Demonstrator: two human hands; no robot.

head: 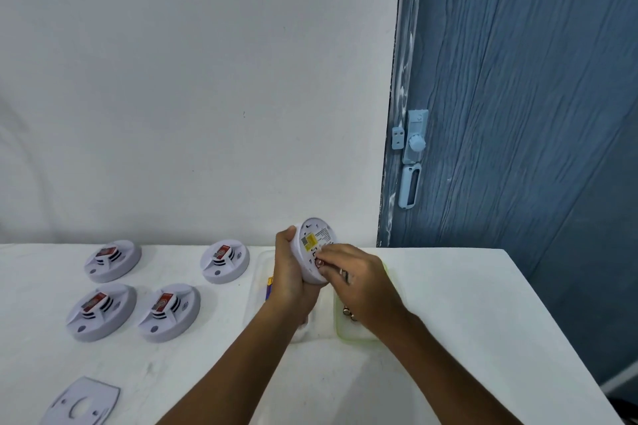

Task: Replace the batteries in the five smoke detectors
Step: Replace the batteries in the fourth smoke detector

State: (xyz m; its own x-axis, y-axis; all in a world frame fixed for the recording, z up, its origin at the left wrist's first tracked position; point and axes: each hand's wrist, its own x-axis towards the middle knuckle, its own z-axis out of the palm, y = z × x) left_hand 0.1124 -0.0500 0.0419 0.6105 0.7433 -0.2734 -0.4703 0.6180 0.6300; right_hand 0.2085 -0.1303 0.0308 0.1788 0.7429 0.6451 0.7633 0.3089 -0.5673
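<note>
A flat grey mounting plate [81,403] lies at the near left edge of the white table [466,304]. Above the table's middle, the left hand [288,281] grips the rim of a tilted smoke detector [316,245], back side up, while the right hand [359,281] pinches a small red-tipped battery [319,263] at its compartment. Four more smoke detectors [169,312] rest face up at the left, and two shallow trays [345,331] lie under the hands.

Two bare forearms enter from six o'clock, no sleeves, watch or bracelet showing; the left hand [290,281] at eleven o'clock of the right hand [359,281], both ungloved and ringless
</note>
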